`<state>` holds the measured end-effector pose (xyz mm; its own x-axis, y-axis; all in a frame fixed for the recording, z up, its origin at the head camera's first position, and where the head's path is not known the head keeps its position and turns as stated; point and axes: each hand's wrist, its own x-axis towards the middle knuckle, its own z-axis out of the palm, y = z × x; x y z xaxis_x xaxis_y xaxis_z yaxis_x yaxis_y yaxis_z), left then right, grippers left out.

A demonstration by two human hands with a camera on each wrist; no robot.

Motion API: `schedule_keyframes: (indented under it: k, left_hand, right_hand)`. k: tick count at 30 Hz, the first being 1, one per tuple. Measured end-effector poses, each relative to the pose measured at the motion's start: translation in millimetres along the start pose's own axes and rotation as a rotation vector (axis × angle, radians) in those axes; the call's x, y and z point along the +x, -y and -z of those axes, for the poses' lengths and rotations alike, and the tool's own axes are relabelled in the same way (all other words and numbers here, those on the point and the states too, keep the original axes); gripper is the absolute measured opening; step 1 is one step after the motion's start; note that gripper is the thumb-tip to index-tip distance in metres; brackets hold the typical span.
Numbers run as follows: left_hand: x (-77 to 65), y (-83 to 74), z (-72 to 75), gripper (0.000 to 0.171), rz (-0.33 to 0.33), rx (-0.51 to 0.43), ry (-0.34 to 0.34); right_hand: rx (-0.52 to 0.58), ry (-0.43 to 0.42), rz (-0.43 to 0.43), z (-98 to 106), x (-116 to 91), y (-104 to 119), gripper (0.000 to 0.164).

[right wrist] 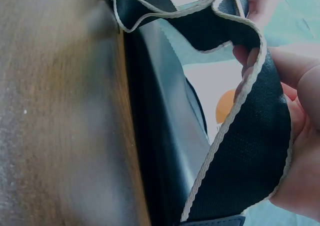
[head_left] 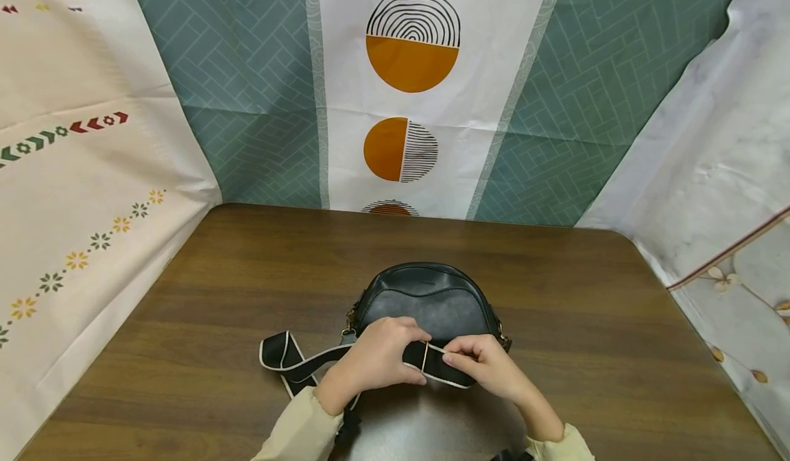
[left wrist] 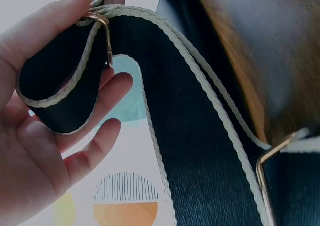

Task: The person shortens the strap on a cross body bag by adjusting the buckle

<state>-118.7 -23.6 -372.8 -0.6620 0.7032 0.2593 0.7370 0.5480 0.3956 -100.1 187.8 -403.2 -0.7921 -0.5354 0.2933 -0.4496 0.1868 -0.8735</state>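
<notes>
The left hand (head_left: 384,355) grips the strap (left wrist: 200,151), seemingly at the buckle (head_left: 425,357); the right hand (head_left: 487,366) also pinches this strap, near the bag (head_left: 426,303).

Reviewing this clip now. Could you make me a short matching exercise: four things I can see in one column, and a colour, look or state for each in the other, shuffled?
Things
1. bag
2. strap
3. table
4. left hand

Descriptions
A. brown, with a wood grain
B. gripping a band beside a metal buckle
C. black, with a rounded top
D. black, with pale edging along its sides

Right pairs: 1-C, 2-D, 3-A, 4-B
</notes>
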Motion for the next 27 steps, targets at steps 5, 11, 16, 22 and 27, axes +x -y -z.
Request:
schedule_keyframes:
  k: [5,11,16,22,27]
  left_hand:
    - [-1.4,2.3,1.6,0.045,0.007,-0.029,-0.008]
    - [0.1,-0.7,0.5,0.046,-0.004,0.001,0.011]
    - [0.9,-4.4,0.1,0.046,0.004,0.033,0.017]
    - [1.1,-5.4,0.2,0.046,-0.026,0.074,-0.011]
    - [0.6,-3.0,3.2,0.046,0.0,0.009,0.01]
  right_hand:
    - [0.049,-0.023,0.002,0.0,-0.8,0.2,0.011]
    - [0.092,-0.025,0.016,-3.6,2.0,1.4,0.011]
    - [0.089,-0.035,0.022,-8.7,4.4,1.7,0.012]
    - [0.064,-0.049,-0.009,-16.1,9.2,3.1,0.011]
    - [0.039,-0.035,-0.029,-9.8,10.0,5.5,0.014]
